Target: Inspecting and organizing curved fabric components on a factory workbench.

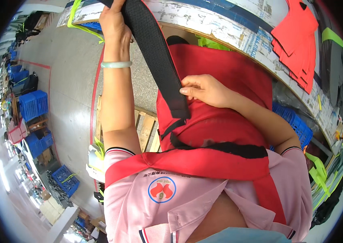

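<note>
A round badge (161, 189) sat on the pink shirt, below both hands and nearer the person's body than the gripped strap: a white disc ringed in blue, with a red shape and small lettering inside. A long white printed strip (236, 34) with blue lettering ran along the curved table edge, up and to the right of the right hand's pinch and level with the raised left hand. No screens or packages showed.

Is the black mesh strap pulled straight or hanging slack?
Pulled straight: the black mesh strap runs taut between the left hand and right hand over the red bag.
</note>
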The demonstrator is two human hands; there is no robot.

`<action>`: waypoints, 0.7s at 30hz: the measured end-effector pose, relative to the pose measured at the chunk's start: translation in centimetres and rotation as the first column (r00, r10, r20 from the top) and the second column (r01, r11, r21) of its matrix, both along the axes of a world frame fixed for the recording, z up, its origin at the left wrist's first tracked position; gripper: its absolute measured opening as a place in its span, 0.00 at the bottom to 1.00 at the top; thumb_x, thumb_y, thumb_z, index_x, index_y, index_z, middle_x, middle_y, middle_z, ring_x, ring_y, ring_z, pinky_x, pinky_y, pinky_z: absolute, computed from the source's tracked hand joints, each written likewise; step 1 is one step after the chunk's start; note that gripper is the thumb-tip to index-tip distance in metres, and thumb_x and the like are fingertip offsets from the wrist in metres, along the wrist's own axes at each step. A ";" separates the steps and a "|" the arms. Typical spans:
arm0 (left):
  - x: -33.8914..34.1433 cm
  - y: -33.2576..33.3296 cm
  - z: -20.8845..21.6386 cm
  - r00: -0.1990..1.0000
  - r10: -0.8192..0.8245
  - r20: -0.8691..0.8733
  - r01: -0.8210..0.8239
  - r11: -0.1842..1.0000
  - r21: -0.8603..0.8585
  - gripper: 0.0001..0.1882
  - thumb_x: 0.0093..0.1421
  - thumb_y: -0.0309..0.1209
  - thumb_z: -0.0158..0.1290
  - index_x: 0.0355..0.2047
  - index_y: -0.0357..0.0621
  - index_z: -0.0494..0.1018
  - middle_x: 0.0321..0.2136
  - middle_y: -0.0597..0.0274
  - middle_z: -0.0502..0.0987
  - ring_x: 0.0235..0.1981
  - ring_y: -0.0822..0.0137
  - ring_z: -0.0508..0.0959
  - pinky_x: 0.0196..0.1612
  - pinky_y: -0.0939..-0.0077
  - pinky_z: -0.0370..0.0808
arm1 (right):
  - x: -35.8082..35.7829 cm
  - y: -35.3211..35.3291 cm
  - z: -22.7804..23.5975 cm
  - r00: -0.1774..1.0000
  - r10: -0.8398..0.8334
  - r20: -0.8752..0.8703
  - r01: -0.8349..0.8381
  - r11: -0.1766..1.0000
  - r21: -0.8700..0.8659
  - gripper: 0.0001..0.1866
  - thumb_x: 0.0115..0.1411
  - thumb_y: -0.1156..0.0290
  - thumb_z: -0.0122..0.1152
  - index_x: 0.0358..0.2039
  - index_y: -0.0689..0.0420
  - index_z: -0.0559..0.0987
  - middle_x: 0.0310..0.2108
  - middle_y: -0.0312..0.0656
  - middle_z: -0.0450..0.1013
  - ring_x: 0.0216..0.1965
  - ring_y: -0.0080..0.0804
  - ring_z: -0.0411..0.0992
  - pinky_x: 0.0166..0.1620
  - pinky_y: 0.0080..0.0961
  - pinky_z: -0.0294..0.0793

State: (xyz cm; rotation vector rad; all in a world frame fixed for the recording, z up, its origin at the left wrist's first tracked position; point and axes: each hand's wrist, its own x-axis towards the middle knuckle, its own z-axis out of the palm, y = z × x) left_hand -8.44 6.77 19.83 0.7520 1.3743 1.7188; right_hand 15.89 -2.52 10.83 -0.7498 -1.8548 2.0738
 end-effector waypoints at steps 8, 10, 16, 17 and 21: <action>0.1 -7.0 -7.8 0.982 -0.029 0.185 0.039 0.998 -0.050 0.08 0.60 0.26 0.56 0.39 0.37 0.75 0.36 0.59 0.79 0.33 0.68 0.79 0.38 0.75 0.78 | -0.5 2.5 0.8 0.997 -0.077 0.027 0.077 0.997 -0.004 0.10 0.66 0.67 0.53 0.39 0.61 0.74 0.29 0.34 0.72 0.30 0.18 0.69 0.36 0.17 0.71; -1.7 -7.7 -7.9 0.969 0.067 0.237 -0.083 0.995 0.058 0.07 0.61 0.26 0.55 0.39 0.38 0.74 0.34 0.61 0.79 0.31 0.69 0.78 0.36 0.76 0.78 | -1.1 1.2 -0.8 0.989 0.067 0.131 -0.069 0.997 0.017 0.11 0.64 0.67 0.57 0.39 0.63 0.74 0.30 0.36 0.73 0.32 0.19 0.71 0.37 0.18 0.71; -1.8 -9.9 -10.2 0.955 0.051 0.291 -0.035 0.998 -0.058 0.09 0.59 0.27 0.57 0.40 0.38 0.74 0.33 0.61 0.78 0.31 0.70 0.78 0.35 0.76 0.77 | -1.0 0.8 -0.5 0.961 0.173 0.216 -0.137 0.976 -0.172 0.13 0.62 0.65 0.55 0.29 0.64 0.75 0.19 0.40 0.74 0.18 0.23 0.73 0.23 0.21 0.72; 0.3 -11.3 -10.3 0.951 -0.085 0.298 0.139 0.976 -0.168 0.11 0.57 0.28 0.59 0.40 0.39 0.74 0.35 0.61 0.79 0.32 0.70 0.78 0.36 0.77 0.77 | -0.9 1.4 -0.3 0.966 0.143 0.214 -0.112 0.982 -0.150 0.14 0.62 0.64 0.56 0.28 0.63 0.75 0.17 0.38 0.72 0.17 0.22 0.71 0.21 0.20 0.70; 5.2 -15.4 -11.7 0.783 -0.391 0.483 0.549 0.800 -0.243 0.09 0.59 0.24 0.57 0.40 0.36 0.75 0.34 0.59 0.80 0.29 0.69 0.79 0.30 0.79 0.79 | -1.0 3.1 -1.4 0.966 0.110 0.234 -0.059 0.976 -0.212 0.14 0.61 0.61 0.59 0.29 0.60 0.76 0.18 0.35 0.71 0.17 0.19 0.68 0.21 0.16 0.68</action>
